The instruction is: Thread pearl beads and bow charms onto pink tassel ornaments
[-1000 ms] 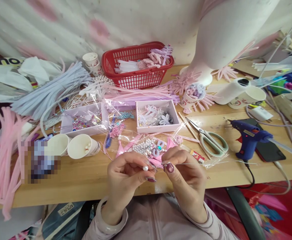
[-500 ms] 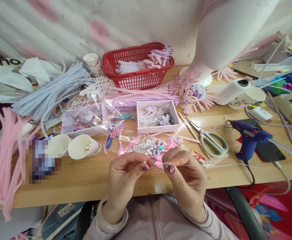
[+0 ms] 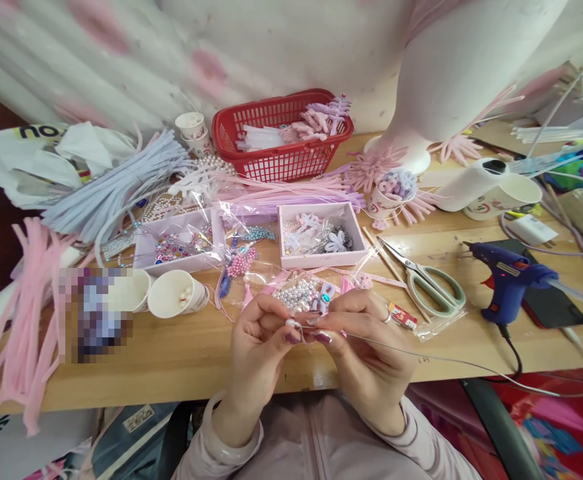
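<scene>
A small white bead (image 3: 292, 323) is pinched between the thumb and fingertips of the left hand (image 3: 256, 343), on the near side of the white box (image 3: 324, 259); a thin thread (image 3: 434, 358) is gripped at the fingertips of the right hand (image 3: 368, 340), also nearer than the box, its length trailed off to the right; the bead is largely covered by fingers, so whether the thread is passed through it cannot be told. Since a second ago the fingertips have been brought together, and the thread, then nearly straight, is now let down in a long sag; by this, bead and thread are judged to be worked at one point. Loose pearls (image 3: 295, 293) are heaped just in front of the box; scissors (image 3: 411, 267) are laid to its right, a glue gun (image 3: 514, 280) farther right; a paper cup (image 3: 200, 298) is stood to its left, nearer; a red basket (image 3: 281, 165) is placed behind it.
</scene>
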